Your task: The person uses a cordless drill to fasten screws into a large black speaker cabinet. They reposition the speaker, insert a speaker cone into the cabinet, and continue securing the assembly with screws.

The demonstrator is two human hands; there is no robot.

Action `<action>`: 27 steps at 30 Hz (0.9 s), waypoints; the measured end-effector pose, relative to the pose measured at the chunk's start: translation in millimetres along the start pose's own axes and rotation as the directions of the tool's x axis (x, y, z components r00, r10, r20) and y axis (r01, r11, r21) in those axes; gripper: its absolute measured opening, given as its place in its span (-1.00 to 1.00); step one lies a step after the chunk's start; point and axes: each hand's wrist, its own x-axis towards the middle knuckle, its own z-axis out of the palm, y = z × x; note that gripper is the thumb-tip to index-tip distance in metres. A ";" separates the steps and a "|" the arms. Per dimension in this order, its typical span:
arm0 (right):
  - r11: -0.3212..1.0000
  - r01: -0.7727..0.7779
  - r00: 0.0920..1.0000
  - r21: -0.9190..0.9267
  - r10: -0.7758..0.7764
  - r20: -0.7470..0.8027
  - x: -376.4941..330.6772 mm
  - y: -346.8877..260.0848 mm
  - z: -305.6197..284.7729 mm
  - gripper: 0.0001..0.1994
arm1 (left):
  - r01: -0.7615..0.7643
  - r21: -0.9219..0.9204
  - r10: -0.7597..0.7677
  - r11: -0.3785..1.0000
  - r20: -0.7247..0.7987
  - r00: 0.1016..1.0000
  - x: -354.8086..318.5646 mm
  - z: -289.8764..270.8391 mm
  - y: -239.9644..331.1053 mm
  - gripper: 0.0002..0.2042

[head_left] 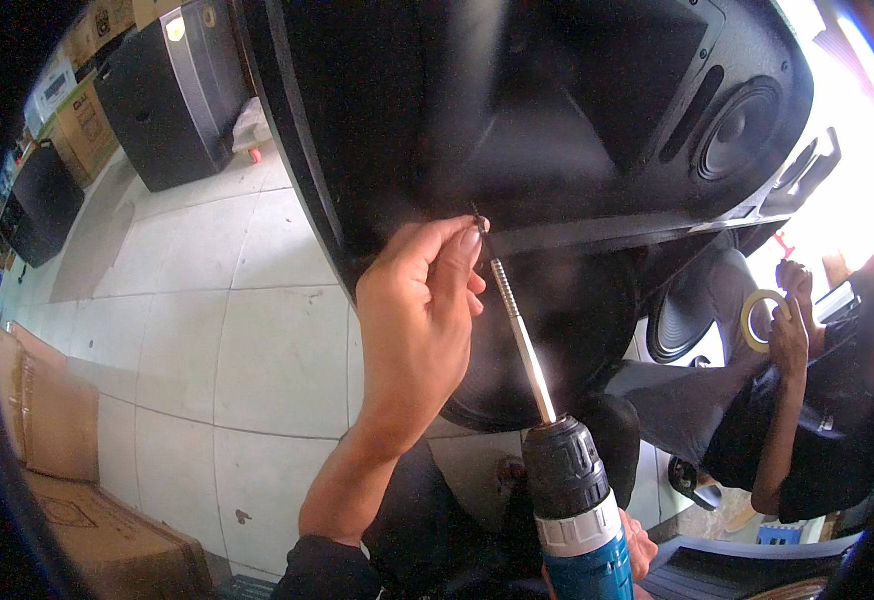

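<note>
The left hand (419,310) is raised at the centre of the view, its fingers (454,243) pinched closed on a small dark screw (480,222) held against the face of a large black loudspeaker cabinet (407,120). The cabinet fills the upper centre and right of the view and carries a round driver (737,128) at its far right. The screw sits just above the tip of a long silver driver bit (519,335), which runs down and to the right into the black chuck (567,468) of a blue cordless drill (589,560) at the near lower edge. The right hand (639,548) lies low behind the drill body; only part of it shows, so its grip on the tool cannot be confirmed. The left forearm enters from the lower edge out of a dark sleeve. At the right, a second person sits low, one hand (787,338) holding a ring of pale tape (760,318) beside another speaker cone (679,325). The floor (207,340) is laid in pale tiles. Brown cardboard boxes (67,480) stand at the near left. A second black speaker cabinet (162,95) stands at the far left, with further boxes behind it.
</note>
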 end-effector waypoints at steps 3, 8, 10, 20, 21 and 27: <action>1.000 0.005 1.000 0.006 -0.005 0.002 1.0 0.6 0.5 -0.57 | -0.048 0.021 0.049 0.999 -0.019 0.999 1.9 0.7 -4.5 -0.77; 1.000 0.001 1.000 0.000 -0.001 -0.002 -1.8 2.2 0.4 -0.58 | -0.086 0.031 0.086 0.996 -0.019 0.996 2.6 3.2 -4.3 -0.77; 1.000 0.005 1.000 0.003 -0.005 0.003 -1.1 1.3 0.8 -0.58 | -0.054 0.024 0.054 0.998 -0.016 0.998 1.8 3.7 -2.2 -0.77; 1.000 0.005 1.000 0.011 -0.005 -0.003 0.6 2.3 0.9 -0.59 | -0.060 0.006 0.060 0.998 -0.023 0.998 3.6 4.0 -1.7 -0.78; 1.000 0.006 1.000 0.008 -0.006 -0.006 0.4 2.7 0.6 -0.59 | -0.059 0.000 0.059 0.998 -0.021 0.998 3.4 4.5 -1.8 -0.77; 1.000 0.014 1.000 0.005 -0.014 -0.006 3.9 2.6 2.3 -0.59 | -0.051 0.019 0.051 0.999 0.007 0.999 4.3 0.2 -2.1 -0.79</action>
